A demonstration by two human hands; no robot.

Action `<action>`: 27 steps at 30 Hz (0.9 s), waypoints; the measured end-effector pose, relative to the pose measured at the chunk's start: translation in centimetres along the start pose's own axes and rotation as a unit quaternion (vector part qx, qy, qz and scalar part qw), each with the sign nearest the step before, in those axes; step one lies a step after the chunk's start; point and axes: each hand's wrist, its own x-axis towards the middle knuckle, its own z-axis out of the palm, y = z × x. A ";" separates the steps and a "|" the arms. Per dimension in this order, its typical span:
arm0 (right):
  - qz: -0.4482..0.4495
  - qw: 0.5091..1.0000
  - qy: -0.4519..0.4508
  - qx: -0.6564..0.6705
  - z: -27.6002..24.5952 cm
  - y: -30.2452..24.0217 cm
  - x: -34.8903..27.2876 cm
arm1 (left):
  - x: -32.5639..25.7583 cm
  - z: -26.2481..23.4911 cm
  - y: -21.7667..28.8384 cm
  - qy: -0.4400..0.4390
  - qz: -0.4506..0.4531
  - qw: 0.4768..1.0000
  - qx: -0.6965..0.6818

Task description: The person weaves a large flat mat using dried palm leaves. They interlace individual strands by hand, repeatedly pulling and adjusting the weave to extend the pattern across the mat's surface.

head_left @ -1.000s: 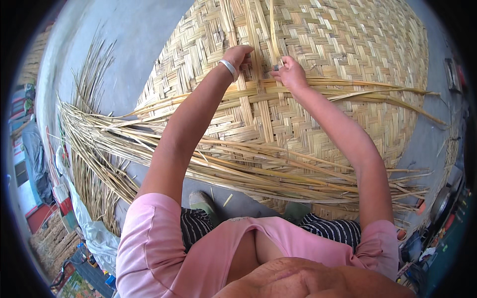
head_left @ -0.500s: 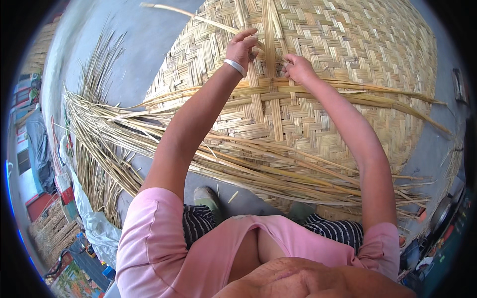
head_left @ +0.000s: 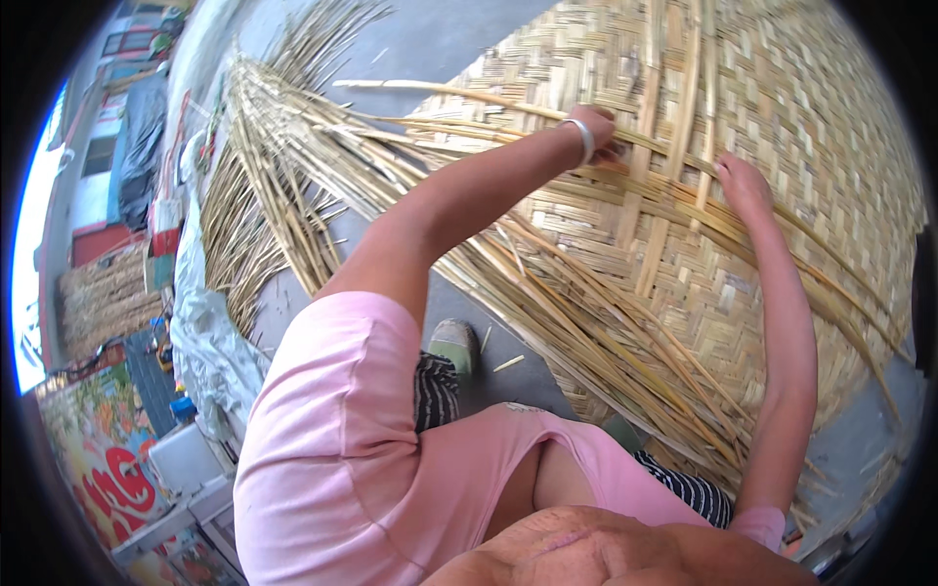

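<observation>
A large woven mat of split reed strips lies on the floor. A long pale reed strip runs across it, its left end reaching past the mat's edge. My left hand, with a white bracelet on the wrist, has its fingers curled round this strip. Farther right, my right hand pinches the same strip, its fingertips partly hidden. Between the hands the strip crosses several upright strips that rise from the weave. Other crosswise strips lie just nearer to me, beside the held one.
A big bundle of loose reed strips fans out from the left and runs along the mat's near edge. My shoe stands on the grey floor by it. Pale plastic sheeting and assorted household things lie at far left.
Both hands have brought the reed strip nearer to me, down beside the other crosswise strips. My view has turned, so the mat and bundle appear tilted and shifted right.
</observation>
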 end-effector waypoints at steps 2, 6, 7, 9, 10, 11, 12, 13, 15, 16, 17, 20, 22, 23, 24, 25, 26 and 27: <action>-0.004 1.000 0.012 0.012 0.0 0.7 -0.1 | 0.0 0.7 1.2 -0.028 0.039 0.987 0.151; -0.026 0.998 0.028 0.046 0.9 0.8 0.4 | 0.2 1.8 0.5 0.085 0.202 0.775 0.593; -0.026 0.998 0.031 0.052 1.0 0.9 0.3 | 0.5 1.9 0.1 0.106 0.236 0.753 0.605; -0.024 0.997 0.036 0.070 1.3 0.9 0.3 | 0.8 1.9 -0.5 0.146 0.302 0.702 0.628; -0.019 0.996 0.040 0.079 1.3 1.2 0.1 | 0.3 1.8 -0.1 0.136 0.306 0.705 0.625; -0.031 0.995 0.039 0.081 1.4 1.5 0.0 | -0.8 1.5 0.9 0.126 0.310 0.708 0.622; -0.043 0.995 0.038 0.084 1.5 1.6 0.1 | -1.4 1.4 1.3 0.115 0.314 0.710 0.620; -0.057 0.994 0.036 0.085 1.4 1.5 0.4 | -0.4 0.9 0.6 0.121 0.315 0.712 0.616; -0.049 0.994 0.028 0.091 0.9 0.4 0.2 | 0.9 0.3 0.3 0.082 0.274 0.751 0.595; -0.043 0.996 0.035 0.075 1.4 1.6 0.2 | 1.6 0.6 0.2 0.063 0.288 0.764 0.573; -0.021 0.997 0.008 0.073 1.4 1.7 0.3 | 1.2 0.3 0.3 0.054 0.292 0.769 0.566; -0.008 0.997 0.025 0.066 0.8 1.4 -0.2 | 2.2 -2.0 0.2 0.046 0.320 0.761 0.562; 0.015 0.998 0.011 0.068 0.8 1.0 -0.5 | 1.6 -2.8 0.5 0.032 0.286 0.777 0.560; 0.031 0.997 0.001 0.073 0.9 0.3 -0.5 | 1.4 -3.2 0.2 0.024 0.266 0.791 0.550; 0.030 0.998 -0.012 0.062 0.5 -0.1 -0.7 | 1.4 -3.2 -0.1 0.016 0.247 0.805 0.539; 0.027 0.998 -0.026 0.051 0.0 -0.7 -0.7 | 1.6 -3.3 -0.5 0.005 0.210 0.826 0.523; 0.024 0.998 -0.040 0.041 -0.3 -1.0 -0.8 | 1.9 -3.5 -1.0 0.004 0.212 0.830 0.516; 0.014 0.999 -0.027 0.040 -0.1 -1.0 -0.9 | 2.2 -3.6 -1.7 0.003 0.213 0.833 0.510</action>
